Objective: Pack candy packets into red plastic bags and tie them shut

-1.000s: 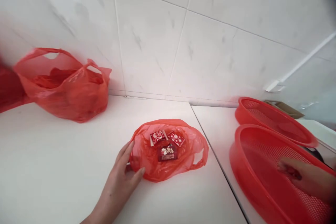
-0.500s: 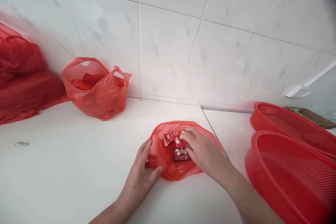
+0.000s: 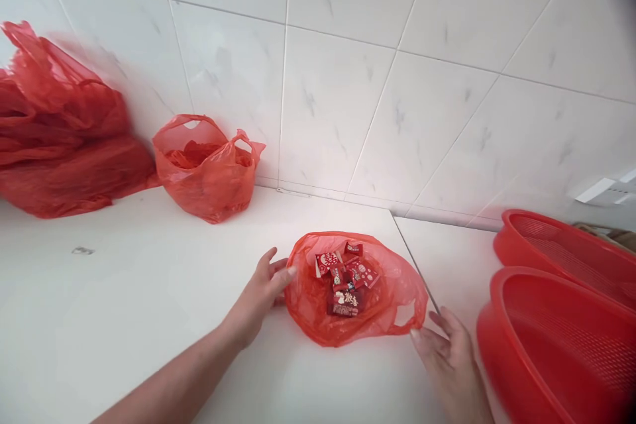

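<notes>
A thin red plastic bag (image 3: pixel 318 334) lies open-mouthed on the white tabletop, with one cut-out handle spread toward the right. Inside it are several small red-and-white printed packets (image 3: pixel 366 273) and a dark red one with pale lettering (image 3: pixel 345 303). My left hand (image 3: pixel 263 288) is at the bag's left rim, thumb over the edge and fingers partly hidden behind the plastic. Beside the handle, my right hand (image 3: pixel 447 351) has its fingers apart, the thumb tip at the edge of the plastic and nothing in the palm.
Two red mesh-bottomed plastic baskets (image 3: pixel 517 344) stand at the right. Toward the back left is a red carrier bag (image 3: pixel 209 185) stuffed with red material, and farther left a heap of red bags (image 3: pixel 69 146). A tiled wall (image 3: pixel 338 106) closes off the back.
My right hand has left the packets inside the bag and moved right to its handle. More packets now show, and the handle is spread out. The view has shifted left.
</notes>
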Demonstrator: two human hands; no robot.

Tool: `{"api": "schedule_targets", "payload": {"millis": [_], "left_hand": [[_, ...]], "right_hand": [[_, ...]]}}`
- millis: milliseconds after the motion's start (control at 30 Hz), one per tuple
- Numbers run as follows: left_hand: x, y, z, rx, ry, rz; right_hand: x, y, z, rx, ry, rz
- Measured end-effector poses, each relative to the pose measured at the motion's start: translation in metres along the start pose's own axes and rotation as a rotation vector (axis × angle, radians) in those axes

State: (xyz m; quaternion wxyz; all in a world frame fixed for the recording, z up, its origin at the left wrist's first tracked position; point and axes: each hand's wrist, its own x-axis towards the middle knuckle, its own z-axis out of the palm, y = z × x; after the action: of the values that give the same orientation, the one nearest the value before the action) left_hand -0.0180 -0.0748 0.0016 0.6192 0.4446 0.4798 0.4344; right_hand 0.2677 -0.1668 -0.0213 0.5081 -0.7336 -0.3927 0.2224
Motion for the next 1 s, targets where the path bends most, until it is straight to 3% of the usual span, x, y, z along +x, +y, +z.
{"api": "schedule_targets", "payload": {"millis": [67,133,200,267,333,433,567,767,900,1000], "left_hand": [[0.008,0.015,0.001,-0.083,-0.156,-0.051],[0.015,0.033,0.004,-0.107,-0.237,-0.023],[0.020,0.053,0.010,-0.129,-0.208,0.070],[0.022,0.073,0.016,-0.163,-0.132,0.190],[0.022,0.091,0.021,-0.182,-0.072,0.289],[0.021,0.113,0.026,-0.157,-0.028,0.387],[0.016,0.131,0.029,0.060,0.028,0.524],[0.009,0.144,0.036,0.507,0.301,0.726],[0.010,0.144,0.044,0.529,0.272,0.697],[0.012,0.141,0.046,0.535,0.197,0.633]], "right_hand": [[0.008,-0.013,0.006,0.064,-0.167,0.086],[0.021,-0.041,0.005,0.092,-0.276,0.057],[0.036,-0.076,-0.001,0.145,-0.166,-0.070],[0.050,-0.110,-0.007,0.249,0.087,-0.233],[0.062,-0.137,-0.010,0.360,0.253,-0.333],[0.078,-0.158,-0.005,0.530,0.273,-0.348],[0.097,-0.159,0.009,0.771,0.259,-0.332],[0.106,-0.157,0.013,1.033,0.001,-0.197],[0.095,-0.160,0.014,1.076,-0.208,-0.086],[0.080,-0.163,0.018,1.062,-0.377,-0.087]]}}
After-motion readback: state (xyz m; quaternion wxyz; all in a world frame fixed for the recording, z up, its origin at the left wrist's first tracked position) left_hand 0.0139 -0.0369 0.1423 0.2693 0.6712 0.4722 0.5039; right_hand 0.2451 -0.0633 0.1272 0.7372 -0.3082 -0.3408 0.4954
